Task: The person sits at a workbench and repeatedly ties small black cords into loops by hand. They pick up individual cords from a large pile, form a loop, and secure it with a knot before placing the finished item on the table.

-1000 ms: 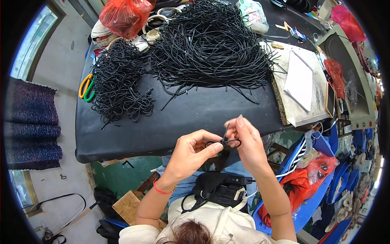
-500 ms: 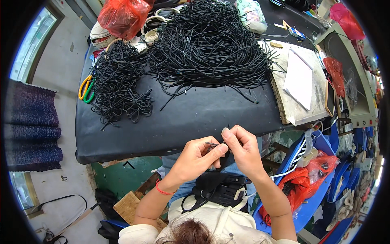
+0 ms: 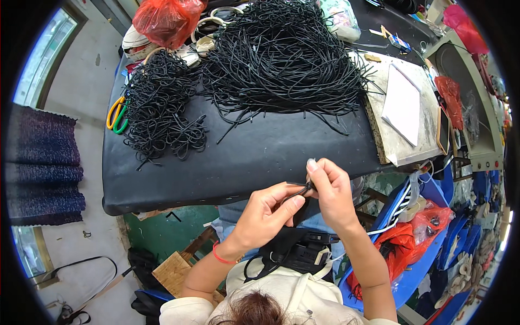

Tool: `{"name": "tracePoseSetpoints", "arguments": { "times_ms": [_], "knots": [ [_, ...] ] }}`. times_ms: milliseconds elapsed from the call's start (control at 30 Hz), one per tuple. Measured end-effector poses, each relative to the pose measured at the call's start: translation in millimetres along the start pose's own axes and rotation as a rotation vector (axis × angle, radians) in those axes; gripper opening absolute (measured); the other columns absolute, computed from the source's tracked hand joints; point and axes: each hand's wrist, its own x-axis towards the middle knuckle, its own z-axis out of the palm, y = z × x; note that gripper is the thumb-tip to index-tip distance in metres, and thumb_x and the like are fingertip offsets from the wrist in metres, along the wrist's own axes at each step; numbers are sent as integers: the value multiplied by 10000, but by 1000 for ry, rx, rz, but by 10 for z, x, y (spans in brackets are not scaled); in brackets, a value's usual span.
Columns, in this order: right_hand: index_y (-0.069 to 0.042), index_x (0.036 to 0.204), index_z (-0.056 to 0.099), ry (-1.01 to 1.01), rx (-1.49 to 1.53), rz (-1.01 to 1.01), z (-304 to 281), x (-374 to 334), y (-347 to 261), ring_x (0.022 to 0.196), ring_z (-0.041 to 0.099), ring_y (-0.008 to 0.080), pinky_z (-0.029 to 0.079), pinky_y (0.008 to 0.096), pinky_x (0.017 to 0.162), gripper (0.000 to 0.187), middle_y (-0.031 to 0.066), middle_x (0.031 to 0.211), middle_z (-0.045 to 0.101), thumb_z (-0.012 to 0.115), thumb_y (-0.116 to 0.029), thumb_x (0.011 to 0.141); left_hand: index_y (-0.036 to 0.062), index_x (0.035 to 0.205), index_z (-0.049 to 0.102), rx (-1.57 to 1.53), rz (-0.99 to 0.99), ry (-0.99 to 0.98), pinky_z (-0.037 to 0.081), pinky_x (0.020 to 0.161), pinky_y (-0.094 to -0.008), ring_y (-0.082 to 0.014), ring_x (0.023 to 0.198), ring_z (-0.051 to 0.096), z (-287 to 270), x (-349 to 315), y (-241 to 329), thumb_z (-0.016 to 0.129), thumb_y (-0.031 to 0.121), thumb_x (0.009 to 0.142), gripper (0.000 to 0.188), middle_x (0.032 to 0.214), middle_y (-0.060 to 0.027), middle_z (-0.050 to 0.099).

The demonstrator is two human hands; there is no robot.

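Observation:
Over my lap at the table's front edge, my left hand (image 3: 273, 208) pinches a thin black cord (image 3: 297, 191) between thumb and fingers. My right hand (image 3: 333, 197) is closed on the same cord, which bunches into what looks like a loop or knot between the two hands. Part of the cord is hidden by my fingers. Beyond, a large heap of loose black cords (image 3: 287, 59) covers the far middle of the table. To its left lies a smaller pile of looped, curled black cords (image 3: 160, 103).
Scissors with yellow and green handles (image 3: 116, 115) lie by the left pile. A red plastic bag (image 3: 168, 21) sits at the far left. On the right are a pale board (image 3: 379, 127) with white paper (image 3: 402, 105), and a blue bin (image 3: 398, 290) holding red bags. The black table (image 3: 244, 157) spans the front.
My right hand has moved slightly right and up, and the cord between my hands now looks drawn into a tighter bunch. My left hand stays nearly in place.

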Motion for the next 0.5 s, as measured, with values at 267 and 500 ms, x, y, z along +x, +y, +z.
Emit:
{"name": "tracePoseSetpoints", "arguments": {
  "times_ms": [267, 500],
  "knots": [
    [-42, 730, 550, 22, -213, -119, -44, 56, 72, 563, 402, 18, 351, 182, 509, 255, -40, 625, 499, 548, -229, 903, -19, 988, 592, -57, 96, 84, 459, 627, -194, -54, 691, 547, -49, 171, -141, 565, 140, 887, 191, 803, -27, 611],
    [-39, 835, 588, -86, -59, 36, -128, -70, -23, 642, 427, 19, 357, 184, 573, 226, -31, 717, 545, 561, -255, 895, -8, 956, 595, -60, 35, 36, 462, 636, -188, -41, 708, 548, -90, 179, -80, 578, 143, 879, 170, 806, -8, 603]
  ]
}}
